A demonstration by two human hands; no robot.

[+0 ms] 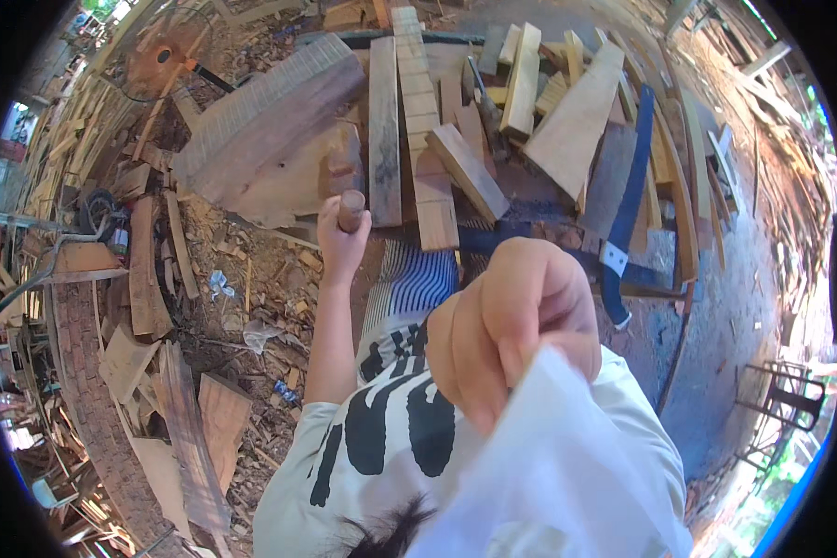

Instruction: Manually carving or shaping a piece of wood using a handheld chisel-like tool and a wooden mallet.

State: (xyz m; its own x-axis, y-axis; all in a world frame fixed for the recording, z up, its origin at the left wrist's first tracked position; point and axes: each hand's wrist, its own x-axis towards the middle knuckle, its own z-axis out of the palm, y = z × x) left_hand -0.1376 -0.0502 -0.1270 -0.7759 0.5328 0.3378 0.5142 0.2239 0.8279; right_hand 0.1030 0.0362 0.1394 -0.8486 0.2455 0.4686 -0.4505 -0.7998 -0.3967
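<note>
My left hand (342, 240) is closed around a round-ended wooden handle (351, 210) at the near edge of the work surface. Just beyond it stands a small wooden block (341, 160); whether the two are joined I cannot tell. Close to the camera, my right hand (521, 321) pinches the top of a thin white sheet (572, 456), cloth or paper. The sheet hangs down over the lower right and covers part of my shirt. Several wooden boards and blocks lie beyond my hands, among them a narrow board with crosswise lines (418, 93) and a short block (468, 172).
A large wood slab (270, 121) lies at the far left, near a fan (165, 56). On the right rests a long dark-blue tool (637, 167) with a metal collar. Scrap boards (191, 428) and wood chips cover the left floor. A dark chair (786, 395) stands at right.
</note>
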